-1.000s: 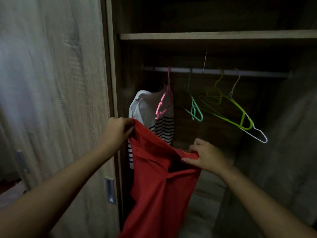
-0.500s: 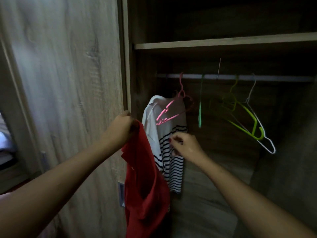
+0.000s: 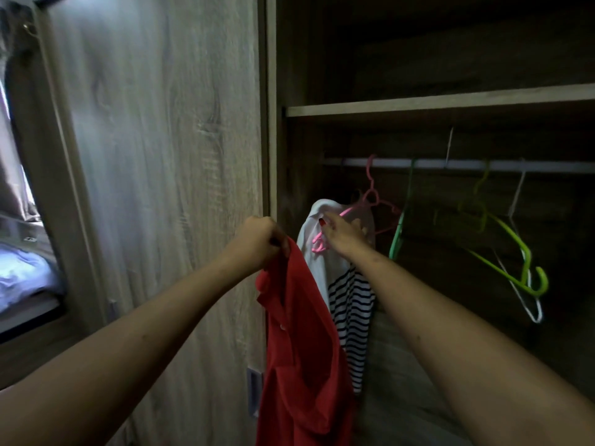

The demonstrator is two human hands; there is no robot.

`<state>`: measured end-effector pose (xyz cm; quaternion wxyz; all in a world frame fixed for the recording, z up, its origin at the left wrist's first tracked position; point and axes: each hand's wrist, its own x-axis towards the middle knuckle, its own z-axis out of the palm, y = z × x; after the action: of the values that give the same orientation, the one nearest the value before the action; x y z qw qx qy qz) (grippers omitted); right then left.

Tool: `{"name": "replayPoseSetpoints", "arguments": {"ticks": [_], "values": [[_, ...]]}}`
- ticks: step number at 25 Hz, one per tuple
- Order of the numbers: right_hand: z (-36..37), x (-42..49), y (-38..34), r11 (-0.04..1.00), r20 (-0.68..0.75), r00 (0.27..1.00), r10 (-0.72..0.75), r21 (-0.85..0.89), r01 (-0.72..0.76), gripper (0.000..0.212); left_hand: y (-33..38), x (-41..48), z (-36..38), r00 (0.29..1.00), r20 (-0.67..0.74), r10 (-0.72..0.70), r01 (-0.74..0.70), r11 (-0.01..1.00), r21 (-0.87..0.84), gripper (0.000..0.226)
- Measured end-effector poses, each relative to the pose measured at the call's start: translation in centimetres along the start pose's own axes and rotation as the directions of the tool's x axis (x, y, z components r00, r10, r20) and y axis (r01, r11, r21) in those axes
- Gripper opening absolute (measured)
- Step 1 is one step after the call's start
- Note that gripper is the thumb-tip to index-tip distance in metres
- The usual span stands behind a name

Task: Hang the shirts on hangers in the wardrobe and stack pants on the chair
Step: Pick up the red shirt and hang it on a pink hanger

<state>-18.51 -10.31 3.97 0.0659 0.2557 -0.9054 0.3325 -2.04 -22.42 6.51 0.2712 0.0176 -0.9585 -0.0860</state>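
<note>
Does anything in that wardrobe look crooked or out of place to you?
Yes. The white striped shirt sits lopsided on the pink hanger, bunched toward the left with the hanger's right arm bare. Further right, the lime green hanger and a white hanger hang tilted and tangled together on the rail.

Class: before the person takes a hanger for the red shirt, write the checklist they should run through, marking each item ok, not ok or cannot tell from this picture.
1. Red shirt held securely: ok, left hand grips its top edge.
2. Right hand on a hanger: ok, fingers are at the pink hanger.
3. Pink hanger is free: cannot tell, the striped shirt hangs right at it.
4. Spare hangers available: ok, a bare lime-green hanger hangs on the rail.
5. Shirt collar opened for a hanger: not ok, it hangs bunched.
</note>
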Motion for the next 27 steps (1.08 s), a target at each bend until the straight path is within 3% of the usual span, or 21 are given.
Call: {"name": "replayPoseSetpoints", "arguments": {"ticks": [3, 6, 9, 13, 17, 19, 20, 23, 27], "values": [[0.7, 0.6, 1.2, 0.997, 0.008, 0.999, 0.033, -0.066, -0.032, 0.036, -0.4, 0.1, 0.0, 0.999, 0.017, -0.038, 0.038, 0.999, -0.038, 0.024], [0.3, -0.1, 2.5, 0.992, -0.197, 0.979, 0.053, 0.127, -0.028, 0.01, -0.5, 0.1, 0.6, 0.997, 0.023, -0.072, 0.073, 0.995, -0.067, 0.024], [-0.9, -0.6, 4.1, 0.961, -0.403, 0.913, 0.068, 0.273, 0.049, 0.021, -0.2, 0.5, 1.4, 0.996, 0.035, -0.084, 0.086, 0.994, -0.064, 0.025], [-2.3, -1.9, 5.4, 0.939, -0.518, 0.849, -0.104, 0.231, 0.256, 0.027, 0.4, 1.0, 2.3, 0.995, 0.057, -0.078, 0.082, 0.994, -0.078, 0.024], [0.1, -5.8, 7.4, 0.851, -0.565, 0.824, -0.038, 0.414, 0.323, 0.04, 0.5, 1.3, 2.7, 0.994, 0.037, -0.1, 0.103, 0.987, -0.119, 0.023], [2.9, -7.9, 10.3, 0.837, -0.538, 0.843, 0.021, 0.471, 0.28, 0.05, 0.6, 1.4, 3.1, 0.991, 0.042, -0.129, 0.134, 0.979, -0.152, 0.023], [3.7, -8.8, 11.6, 0.842, -0.501, 0.864, 0.057, 0.49, 0.228, 0.049, 0.7, 1.5, 3.3, 0.99, 0.048, -0.134, 0.14, 0.977, -0.16, 0.023], [4.0, -9.8, 14.2, 0.888, -0.48, 0.871, 0.109, 0.44, 0.131, 0.011, 1.5, 1.3, 3.9, 0.987, 0.064, -0.146, 0.155, 0.972, -0.176, 0.024], [2.7, -11.5, 13.9, 0.828, -0.552, 0.833, 0.04, 0.485, 0.282, 0.018, 2.5, 0.8, 4.2, 0.977, 0.096, -0.19, 0.209, 0.941, -0.267, 0.026]]}}
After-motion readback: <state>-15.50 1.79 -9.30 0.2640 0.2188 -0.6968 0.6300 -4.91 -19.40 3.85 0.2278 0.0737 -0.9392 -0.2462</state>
